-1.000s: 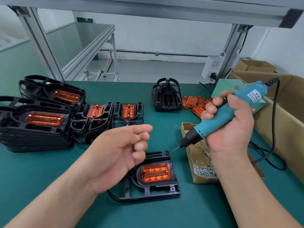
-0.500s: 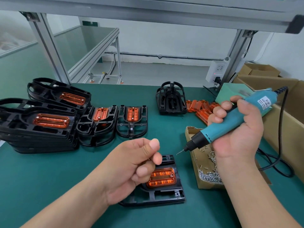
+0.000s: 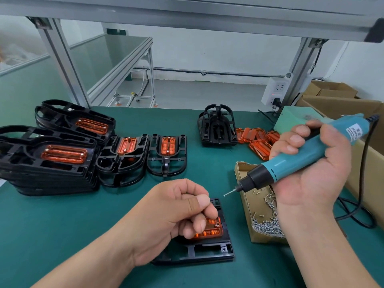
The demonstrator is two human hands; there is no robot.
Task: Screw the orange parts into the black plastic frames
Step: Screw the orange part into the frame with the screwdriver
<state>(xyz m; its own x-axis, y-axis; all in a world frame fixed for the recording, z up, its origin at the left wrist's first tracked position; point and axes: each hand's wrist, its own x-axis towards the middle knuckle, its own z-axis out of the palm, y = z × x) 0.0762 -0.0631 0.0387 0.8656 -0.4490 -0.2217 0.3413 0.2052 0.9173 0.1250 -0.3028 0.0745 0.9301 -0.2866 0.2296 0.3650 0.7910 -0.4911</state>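
A black plastic frame [image 3: 207, 252] lies flat on the green mat near me, with an orange part [image 3: 212, 231] seated in it. My left hand [image 3: 166, 213] hovers over the orange part with curled fingers, pinching a small screw [image 3: 217, 224] at the part's right corner; it hides most of the part. My right hand [image 3: 311, 173] grips a teal electric screwdriver [image 3: 291, 161], held tilted, its bit [image 3: 227, 193] in the air up and to the right of the frame, not touching it.
An open cardboard box [image 3: 241, 169] of loose screws [image 3: 268, 225] sits right of the frame. Stacked frames with orange parts [image 3: 52, 159] fill the left. Another black frame [image 3: 217, 125] and loose orange parts [image 3: 255, 140] lie at the back. Large cartons [image 3: 369, 163] line the right edge.
My left hand closed from loosely open into a pinch and dropped onto the orange part's right corner. The screwdriver stayed raised in my right hand, almost unmoved.
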